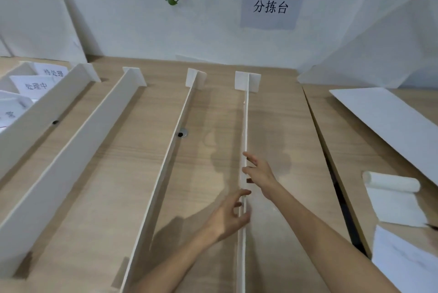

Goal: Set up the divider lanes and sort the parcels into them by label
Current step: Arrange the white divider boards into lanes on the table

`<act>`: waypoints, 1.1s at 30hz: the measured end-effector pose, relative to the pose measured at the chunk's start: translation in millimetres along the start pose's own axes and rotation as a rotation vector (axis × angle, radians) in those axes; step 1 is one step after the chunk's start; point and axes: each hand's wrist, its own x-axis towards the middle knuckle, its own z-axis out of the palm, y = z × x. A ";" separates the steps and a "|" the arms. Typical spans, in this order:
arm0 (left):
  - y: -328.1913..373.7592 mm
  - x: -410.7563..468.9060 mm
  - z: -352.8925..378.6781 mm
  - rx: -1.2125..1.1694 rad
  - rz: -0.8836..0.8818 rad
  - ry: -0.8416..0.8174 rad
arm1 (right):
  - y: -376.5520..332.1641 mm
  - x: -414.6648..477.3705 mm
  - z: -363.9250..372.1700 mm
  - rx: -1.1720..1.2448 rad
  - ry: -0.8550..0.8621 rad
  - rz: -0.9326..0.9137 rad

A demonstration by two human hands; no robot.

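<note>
Several white divider boards stand lengthwise on the wooden table (123, 174), forming lanes. Both hands are at the rightmost divider (246, 122), which has a small cross foot at its far end. My left hand (228, 215) is on the board's left side, its loosely bent fingertips and thumb touching the top edge. My right hand (259, 173) is on the right side, fingers spread and nearly straight, fingertips against the board. The other dividers (173, 150) (90, 131) (35, 112) stand further left. No parcels are in view.
White label cards with Chinese text (35, 85) stand at the far left. On the right lie a flat white board (388, 115), a partly unrolled white roll (393, 184) and a white sheet (403, 266). A dark gap (341, 198) splits the tables. A sign (271, 5) hangs on the wall.
</note>
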 end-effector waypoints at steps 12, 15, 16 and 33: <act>-18.1 20.4 21.4 -0.079 -0.061 0.051 | 19.6 19.5 0.0 0.027 0.018 0.013; -19.0 22.8 29.0 -0.088 -0.065 0.044 | 24.0 22.9 -6.2 0.006 0.005 0.021; -19.7 22.7 31.8 -0.094 -0.065 0.044 | 26.5 23.4 -8.2 0.006 -0.006 0.025; 18.7 -18.0 -13.9 0.083 0.013 0.138 | -44.6 -14.6 -10.1 -0.206 0.091 -0.088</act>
